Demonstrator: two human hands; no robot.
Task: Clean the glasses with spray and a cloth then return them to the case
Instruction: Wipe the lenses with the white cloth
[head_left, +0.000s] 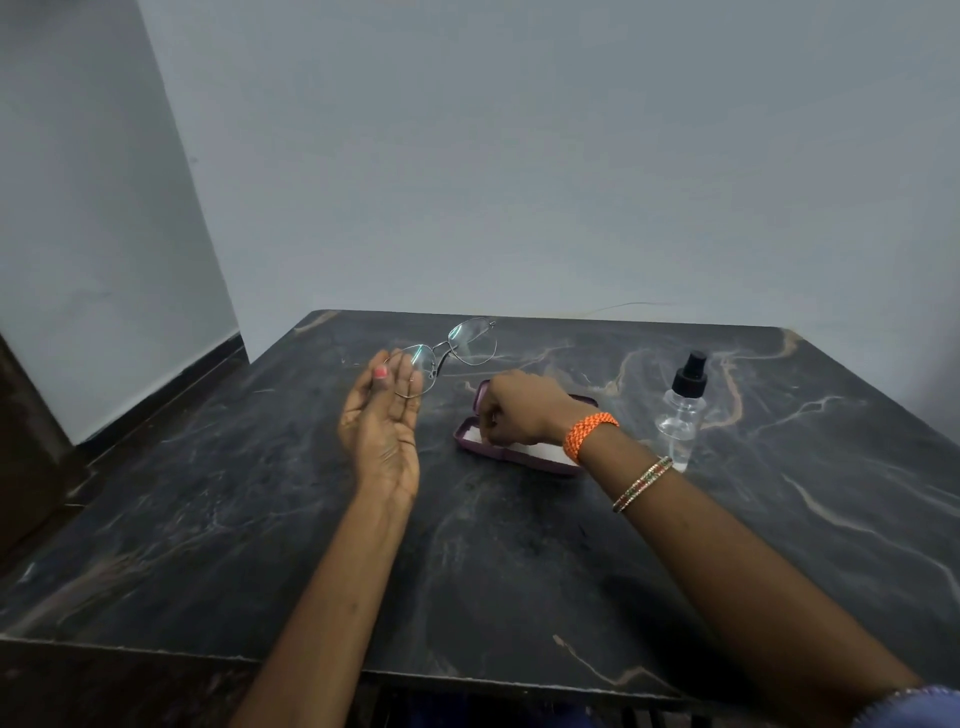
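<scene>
Dark marble table (519, 571), open case (524, 452), grey walls (519, 156)

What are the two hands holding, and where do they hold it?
The left hand holds the thin metal-framed glasses by one lens rim. The right hand reaches into the open purple case; whether it pinches the white cloth cannot be told.

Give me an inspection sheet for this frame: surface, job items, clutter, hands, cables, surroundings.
Surface: dark marbled table.
Job's things: glasses held above the table; purple case open, white cloth inside; spray bottle upright, right of the case.
Clutter: nothing seen.
Hands: left hand holds the glasses by one lens; right hand reaches into the case, fingers curled at the cloth.
Cables: thin wire at the far edge.
Surroundings: grey walls.
</scene>
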